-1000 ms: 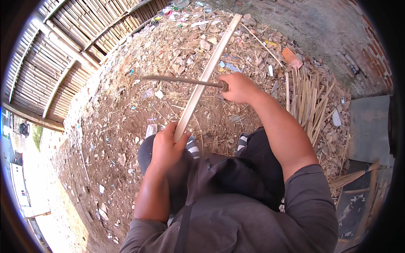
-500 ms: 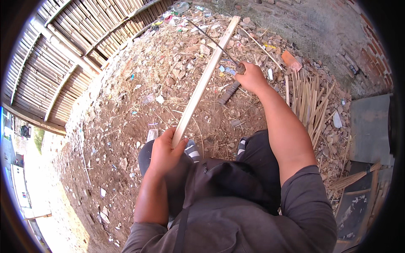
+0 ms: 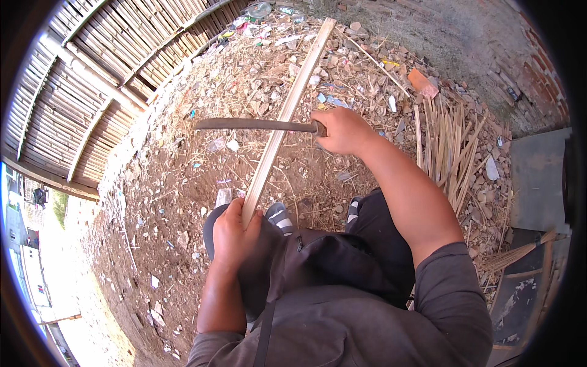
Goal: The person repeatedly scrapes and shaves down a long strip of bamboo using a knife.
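My left hand (image 3: 230,235) is closed around the near end of a long, pale strip of split bamboo (image 3: 287,113). The strip slants up and away to the right, over the littered ground. In my right hand (image 3: 343,130) is the handle of a long-bladed knife (image 3: 244,124), its dark blade slightly curved. The blade points left and crosses the strip near its middle; whether the two touch I cannot tell. My fingers hide most of the handle.
A pile of thin split strips (image 3: 449,150) lies on the right, near an orange brick piece (image 3: 422,83). Stones and scraps cover the dirt. A bamboo fence (image 3: 92,79) stands at the left, a brick wall (image 3: 452,43) at the far right, and a grey panel (image 3: 538,180) beside me.
My right hand has moved down and left, and the blade has swung from pointing far left to nearly level across the strip. The strip has shifted slightly left in my left hand.
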The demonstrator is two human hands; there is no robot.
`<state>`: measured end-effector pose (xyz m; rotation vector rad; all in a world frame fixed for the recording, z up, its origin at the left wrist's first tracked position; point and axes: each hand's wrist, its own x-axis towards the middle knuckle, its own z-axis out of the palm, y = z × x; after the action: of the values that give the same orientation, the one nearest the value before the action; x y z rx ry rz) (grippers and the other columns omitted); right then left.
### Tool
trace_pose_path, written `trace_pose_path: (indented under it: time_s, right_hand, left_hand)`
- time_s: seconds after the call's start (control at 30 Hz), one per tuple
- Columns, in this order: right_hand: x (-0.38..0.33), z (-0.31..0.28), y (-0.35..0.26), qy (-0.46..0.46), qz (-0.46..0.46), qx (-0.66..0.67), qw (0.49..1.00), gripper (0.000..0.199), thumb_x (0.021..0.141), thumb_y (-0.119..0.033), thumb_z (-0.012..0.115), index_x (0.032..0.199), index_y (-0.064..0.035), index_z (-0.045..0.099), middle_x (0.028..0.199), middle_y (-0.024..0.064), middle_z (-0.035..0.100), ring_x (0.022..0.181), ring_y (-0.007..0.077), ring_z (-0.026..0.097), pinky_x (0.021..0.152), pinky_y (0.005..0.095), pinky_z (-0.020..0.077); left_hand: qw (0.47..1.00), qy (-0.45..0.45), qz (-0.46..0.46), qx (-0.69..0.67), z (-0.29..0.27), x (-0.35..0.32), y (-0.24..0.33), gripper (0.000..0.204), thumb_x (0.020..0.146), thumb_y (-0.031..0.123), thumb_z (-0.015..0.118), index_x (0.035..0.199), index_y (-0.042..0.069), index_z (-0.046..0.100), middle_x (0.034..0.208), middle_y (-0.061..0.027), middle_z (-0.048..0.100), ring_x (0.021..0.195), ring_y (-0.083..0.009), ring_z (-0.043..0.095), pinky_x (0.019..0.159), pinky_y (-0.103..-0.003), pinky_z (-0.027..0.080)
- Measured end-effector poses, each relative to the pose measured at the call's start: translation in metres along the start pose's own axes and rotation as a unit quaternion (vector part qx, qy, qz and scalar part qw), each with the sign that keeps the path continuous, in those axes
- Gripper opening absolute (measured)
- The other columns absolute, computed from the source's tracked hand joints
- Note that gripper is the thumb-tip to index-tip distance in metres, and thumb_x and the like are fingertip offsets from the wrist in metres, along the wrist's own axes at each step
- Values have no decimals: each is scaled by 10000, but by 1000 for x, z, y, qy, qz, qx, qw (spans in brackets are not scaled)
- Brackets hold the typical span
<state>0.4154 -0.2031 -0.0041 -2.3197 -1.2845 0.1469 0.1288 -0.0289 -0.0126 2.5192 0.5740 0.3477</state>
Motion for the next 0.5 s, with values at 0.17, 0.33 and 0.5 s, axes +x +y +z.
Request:
trace_pose_path:
  time_s: [0.17,0.33,0.5]
  right_hand:
    - [-1,-6,20,-28,9,-23,999,153,751,-198,696,870,-118,642,753,120,669,766,327,690,701,474,527]
    - [0,0,38,108,94,81,986,162,741,-193,701,792,-91,587,687,104,624,677,338,638,613,472,465]
    - [-11,-7,-10,10,-101,-109,989,153,742,-180,724,818,-106,614,681,95,618,664,301,637,610,451,466]
  left_hand:
    - [999,9,53,-4,0,-2,-1,362,861,270,733,1091,5,644,862,-215,703,798,-411,691,711,-475,545]
    - [998,-4,51,37,6,0,-8,370,854,273,734,1094,6,645,835,-209,700,779,-409,689,696,-472,542]
    - [999,-21,39,3,-1,-1,-2,356,853,269,731,1078,6,647,832,-213,700,785,-407,690,695,-472,538]
